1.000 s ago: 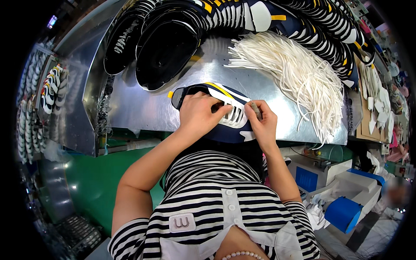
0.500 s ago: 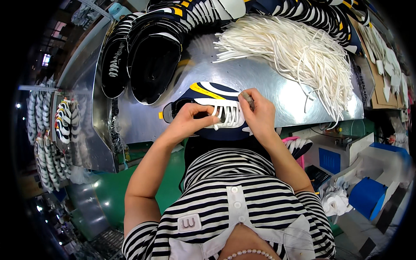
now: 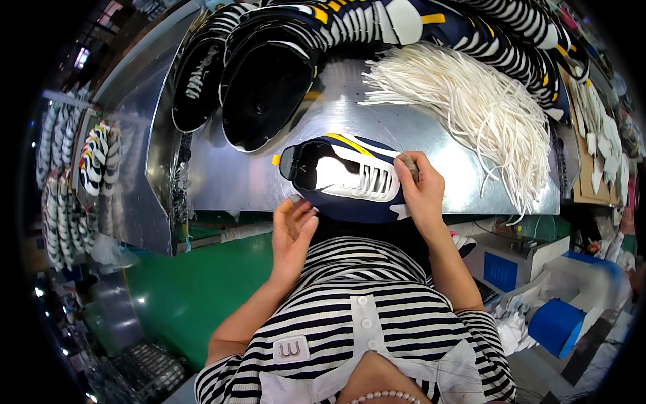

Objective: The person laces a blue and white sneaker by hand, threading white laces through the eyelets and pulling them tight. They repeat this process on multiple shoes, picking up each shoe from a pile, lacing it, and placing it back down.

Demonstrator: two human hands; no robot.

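Observation:
A navy, white and yellow shoe upper (image 3: 356, 208) lies across the near edge of the metal table, its opening to the left and toe to the right. White lace (image 3: 379, 182) crosses the toe-side part of its throat, while the white tongue (image 3: 334, 176) shows bare nearer the opening. At the toe end, my right hand (image 3: 420, 192) grips the upper; a grey-brown wrap covers one of its fingers. My left hand (image 3: 294, 232) is just off the near heel side, fingers slightly curled and apart, with nothing visible in it. Whether its fingertips touch the upper, I cannot tell.
A large bundle of white laces (image 3: 471, 108) spreads over the metal table (image 3: 235, 182) at the right. Nested shoe uppers (image 3: 266, 94) line its far side in long rows. More hang on a rack (image 3: 101, 155) at the left. A blue-and-white machine (image 3: 555, 326) stands at the lower right.
My left hand has left the laces and moved down toward me, beside the upper's heel side. The upper and my right hand have shifted slightly right in view. The tongue is more exposed.

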